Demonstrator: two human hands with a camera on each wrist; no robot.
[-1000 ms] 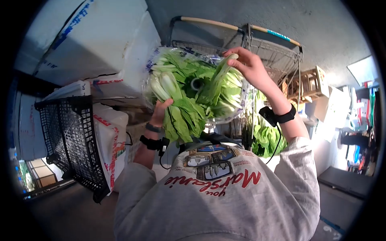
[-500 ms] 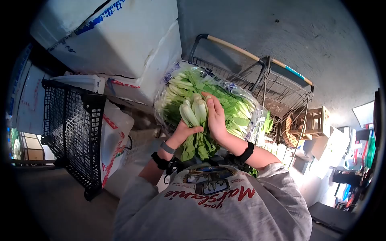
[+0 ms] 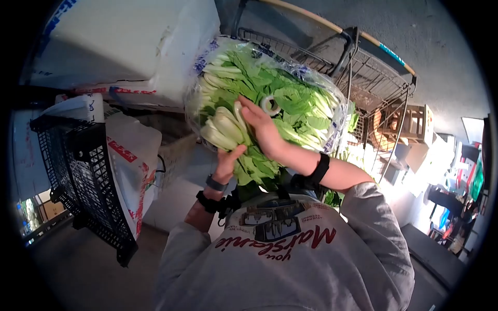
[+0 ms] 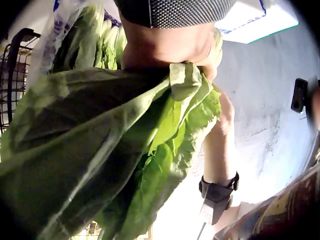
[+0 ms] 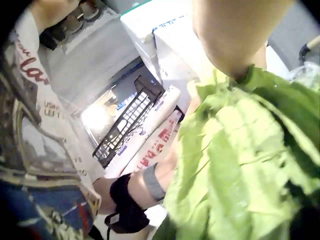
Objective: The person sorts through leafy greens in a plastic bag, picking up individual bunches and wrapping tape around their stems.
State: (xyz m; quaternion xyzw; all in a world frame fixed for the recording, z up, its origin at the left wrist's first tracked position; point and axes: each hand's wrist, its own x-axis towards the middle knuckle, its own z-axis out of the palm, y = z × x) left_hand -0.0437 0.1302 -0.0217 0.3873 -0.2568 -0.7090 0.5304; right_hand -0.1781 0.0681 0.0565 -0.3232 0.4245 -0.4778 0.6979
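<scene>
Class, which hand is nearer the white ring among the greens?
Right. The right hand is just beside the ring; the left hand, gripping a bunch of greens, is farther off, below-left in the head view.

Greens [image 3: 223, 129]: smooth stalks. Bag [image 3: 201, 61]: clear glossy plastic. Cart [image 3: 381, 78]: metal wire. Crate [image 3: 96, 155]: smooth plastic. Shirt [image 3: 290, 280]: matt cloth.

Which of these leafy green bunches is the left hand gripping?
The near bunch, its leaves hanging toward the printed shirt. The left hand grips its stalks; the other bunches lie beyond, within the clear plastic.
</scene>
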